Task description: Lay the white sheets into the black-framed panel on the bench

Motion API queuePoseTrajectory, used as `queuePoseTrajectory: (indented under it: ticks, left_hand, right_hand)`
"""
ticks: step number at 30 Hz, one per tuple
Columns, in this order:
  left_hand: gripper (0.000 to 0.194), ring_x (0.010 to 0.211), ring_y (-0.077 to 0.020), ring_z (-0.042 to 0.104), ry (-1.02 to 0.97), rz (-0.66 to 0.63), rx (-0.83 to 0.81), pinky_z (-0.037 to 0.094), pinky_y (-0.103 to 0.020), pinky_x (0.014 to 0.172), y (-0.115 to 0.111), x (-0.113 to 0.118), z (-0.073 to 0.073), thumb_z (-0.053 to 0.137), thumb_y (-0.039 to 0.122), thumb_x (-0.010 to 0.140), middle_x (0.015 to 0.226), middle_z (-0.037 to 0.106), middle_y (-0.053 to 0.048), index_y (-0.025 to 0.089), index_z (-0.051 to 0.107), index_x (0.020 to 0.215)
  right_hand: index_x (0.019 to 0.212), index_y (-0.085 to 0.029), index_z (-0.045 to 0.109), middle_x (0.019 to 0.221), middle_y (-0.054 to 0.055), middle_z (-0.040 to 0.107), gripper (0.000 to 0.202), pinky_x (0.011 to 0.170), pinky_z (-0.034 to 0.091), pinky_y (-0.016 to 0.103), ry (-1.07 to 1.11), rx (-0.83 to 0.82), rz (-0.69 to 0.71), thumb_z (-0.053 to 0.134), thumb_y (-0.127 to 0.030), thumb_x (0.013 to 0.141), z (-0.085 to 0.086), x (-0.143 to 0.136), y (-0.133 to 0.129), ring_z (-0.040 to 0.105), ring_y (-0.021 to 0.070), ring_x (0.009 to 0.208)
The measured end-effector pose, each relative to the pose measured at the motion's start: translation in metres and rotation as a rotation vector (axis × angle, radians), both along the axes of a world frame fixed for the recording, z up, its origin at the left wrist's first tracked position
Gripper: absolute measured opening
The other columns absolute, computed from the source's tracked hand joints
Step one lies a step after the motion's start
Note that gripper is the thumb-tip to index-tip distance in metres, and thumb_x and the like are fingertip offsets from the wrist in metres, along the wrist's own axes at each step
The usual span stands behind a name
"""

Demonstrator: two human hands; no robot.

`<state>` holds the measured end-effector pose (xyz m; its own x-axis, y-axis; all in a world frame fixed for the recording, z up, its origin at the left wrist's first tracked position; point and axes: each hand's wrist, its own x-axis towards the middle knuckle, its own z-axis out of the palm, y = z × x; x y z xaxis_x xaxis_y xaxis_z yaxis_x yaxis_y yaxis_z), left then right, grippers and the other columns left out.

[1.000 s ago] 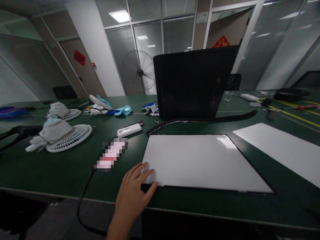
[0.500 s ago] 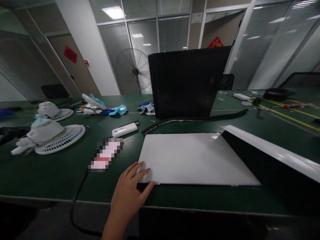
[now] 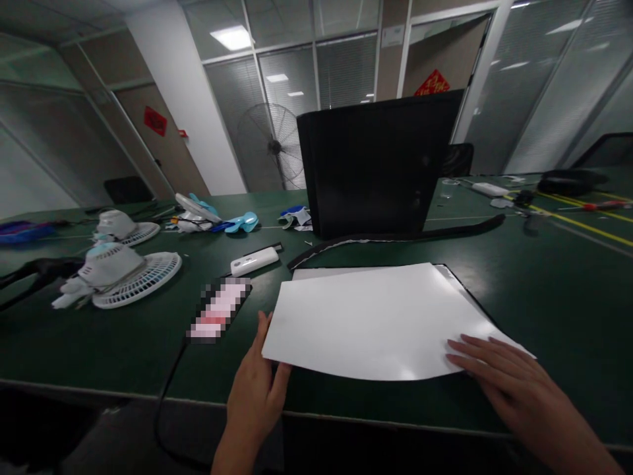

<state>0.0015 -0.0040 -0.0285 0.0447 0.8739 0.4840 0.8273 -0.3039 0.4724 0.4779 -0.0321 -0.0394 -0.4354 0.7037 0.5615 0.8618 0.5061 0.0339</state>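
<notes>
A glossy white sheet (image 3: 366, 323) lies over a thin flat panel with a dark edge (image 3: 467, 293), its near edge bowed toward me. My left hand (image 3: 257, 382) is at the sheet's near left corner, with the thumb below the edge and the fingers along the left side, gripping it. At the right end, my right hand (image 3: 509, 376) has its fingers stretched over the top of the sheet near the corner; its thumb is hidden. Behind the panel runs a long black strip (image 3: 395, 236).
A large black box-like object (image 3: 376, 165) stands behind the strip. To the left are a blurred-out phone (image 3: 220, 310), a white handheld device (image 3: 254, 261) and white fan parts (image 3: 136, 280). Tools (image 3: 593, 206) lie at the far right of the green table (image 3: 99, 356).
The white sheet has come from the right and now covers most of the panel. My right hand has come into view on it. My left hand has moved to the sheet's corner.
</notes>
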Motion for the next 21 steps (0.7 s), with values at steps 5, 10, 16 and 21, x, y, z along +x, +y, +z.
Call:
queuePoseTrajectory:
  ticks: [5,10,16,21]
  left_hand:
    - [0.061,0.155,-0.0308,0.048,-0.077,-0.007,0.021,0.048,-0.053,0.122,-0.001,0.005,0.006,0.036,0.040,0.113,0.171,0.045,-0.014,0.024,0.031,0.171]
    - [0.055,0.140,-0.0352,0.064,0.001,0.070,-0.075,0.053,-0.057,0.115,0.002,0.012,0.016,0.043,0.048,0.109,0.154,0.064,-0.016,0.018,0.054,0.155]
    - [0.049,0.130,-0.0347,0.070,0.026,0.105,-0.059,0.056,-0.057,0.111,0.005,0.015,0.019,0.049,0.048,0.106,0.140,0.073,-0.015,0.018,0.067,0.140]
    - [0.038,0.125,-0.0341,0.072,0.051,0.111,0.017,0.057,-0.056,0.112,0.009,0.013,0.013,0.055,0.046,0.102,0.134,0.077,-0.012,0.023,0.080,0.117]
  right_hand:
    - [0.143,-0.040,0.064,0.145,-0.005,0.059,0.038,0.094,0.058,0.050,0.037,0.013,-0.019,0.041,-0.040,0.113,0.006,0.000,-0.007,0.061,0.0243,0.127]
    - [0.144,-0.039,0.063,0.145,-0.004,0.059,0.037,0.100,0.056,0.051,0.080,-0.008,-0.028,0.042,-0.041,0.114,0.009,-0.003,-0.007,0.059,0.0248,0.130]
    - [0.147,-0.038,0.061,0.147,-0.002,0.057,0.038,0.104,0.055,0.052,0.065,-0.029,-0.018,0.042,-0.044,0.115,0.007,-0.003,-0.005,0.058,0.0245,0.132]
    - [0.146,-0.042,0.060,0.146,-0.006,0.058,0.038,0.110,0.054,0.049,0.125,-0.071,-0.024,0.047,-0.052,0.112,0.008,-0.006,-0.008,0.057,0.0216,0.133]
